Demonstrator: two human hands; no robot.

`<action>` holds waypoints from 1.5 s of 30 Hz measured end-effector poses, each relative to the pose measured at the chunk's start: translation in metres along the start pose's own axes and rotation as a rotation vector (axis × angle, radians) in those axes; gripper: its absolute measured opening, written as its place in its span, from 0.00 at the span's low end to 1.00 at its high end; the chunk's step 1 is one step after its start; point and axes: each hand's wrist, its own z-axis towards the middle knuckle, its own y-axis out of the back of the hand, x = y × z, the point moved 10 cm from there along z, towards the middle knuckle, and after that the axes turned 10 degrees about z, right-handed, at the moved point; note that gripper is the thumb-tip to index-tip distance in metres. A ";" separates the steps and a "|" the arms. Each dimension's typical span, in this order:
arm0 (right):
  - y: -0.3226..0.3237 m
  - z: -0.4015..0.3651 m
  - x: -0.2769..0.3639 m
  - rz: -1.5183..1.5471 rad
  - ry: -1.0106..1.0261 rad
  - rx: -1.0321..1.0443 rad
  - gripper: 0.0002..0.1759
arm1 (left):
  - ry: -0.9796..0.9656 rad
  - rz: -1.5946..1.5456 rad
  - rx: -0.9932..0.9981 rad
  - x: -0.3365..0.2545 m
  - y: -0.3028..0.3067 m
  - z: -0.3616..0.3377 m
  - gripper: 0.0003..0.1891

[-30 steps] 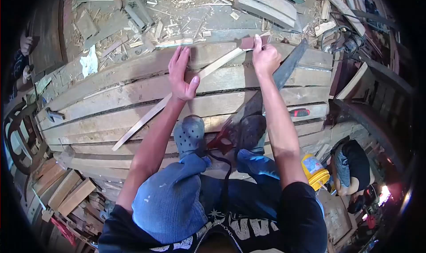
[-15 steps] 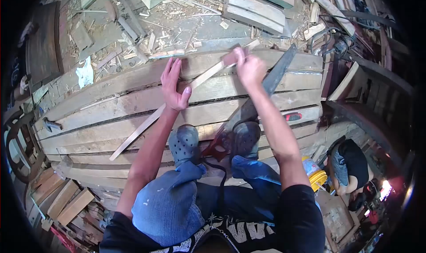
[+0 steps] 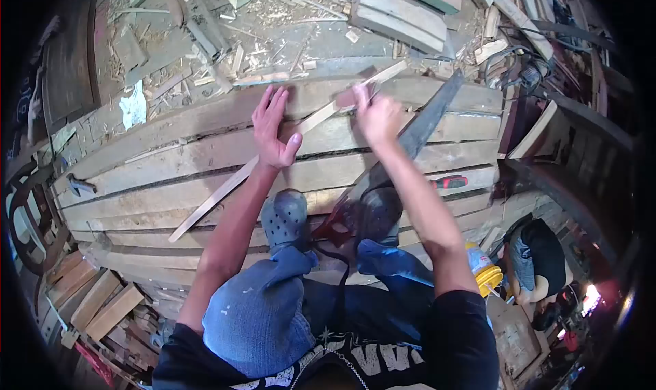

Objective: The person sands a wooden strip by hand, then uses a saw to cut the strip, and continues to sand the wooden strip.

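Note:
A long thin wood strip [image 3: 219,193] lies slantwise over the thick planks [image 3: 157,198]. My left hand [image 3: 275,129] rests on it with the fingers spread and the palm down. Closed round a small brownish block [image 3: 347,99], my right hand [image 3: 378,114] presses on the strip's upper part. Right of that hand lies a handsaw [image 3: 430,116], its blade pointing up and its red handle [image 3: 335,227] between my shoes.
A red and black tool [image 3: 449,182] lies on the planks at right, a dark metal tool [image 3: 82,185] at left. Offcuts and shavings cover the far floor. Near a yellow bucket [image 3: 488,278], another person [image 3: 543,257] crouches at right.
My right hand has slid the block down and left along the strip. My left hand stays on the strip, and the whole view has shifted slightly.

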 end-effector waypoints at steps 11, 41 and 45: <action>0.025 0.046 -0.047 0.130 -0.166 -0.263 0.31 | -0.013 0.000 0.010 0.003 -0.002 -0.002 0.40; 0.063 -0.091 0.012 -0.066 0.432 0.620 0.27 | -0.023 0.247 0.006 0.002 -0.019 -0.010 0.26; 0.179 -0.082 0.005 -0.305 0.623 0.618 0.19 | -0.066 0.359 0.096 -0.010 -0.026 -0.001 0.25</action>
